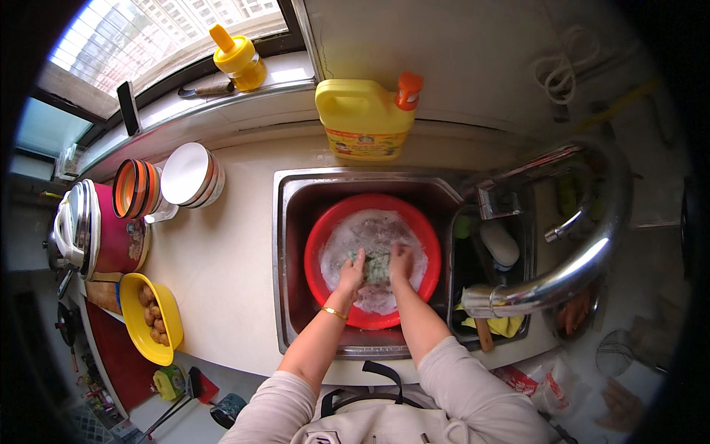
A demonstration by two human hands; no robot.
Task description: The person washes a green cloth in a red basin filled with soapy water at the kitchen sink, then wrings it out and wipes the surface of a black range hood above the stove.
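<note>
A red plastic basin (pixel 430 222) of foamy water sits in the larger bowl of the steel sink (pixel 288 311). Between my hands, at the water's surface, is a wet greenish cloth (pixel 377 268). My left hand (pixel 352 276) grips the cloth's left side, thumb uppermost, with a gold bracelet on that wrist. At the cloth's right end is my right hand (pixel 400 263), its fingers curled and slightly blurred. Foam and water partly cover the cloth, so its full shape is hidden.
A chrome faucet (pixel 588 261) arches over the small right-hand bowl. Behind the sink stands a yellow detergent jug (pixel 363 122). Stacked bowls (pixel 188 175), a magenta rice cooker (pixel 119 230) and a yellow basin (pixel 173 316) of potatoes stand on the left counter.
</note>
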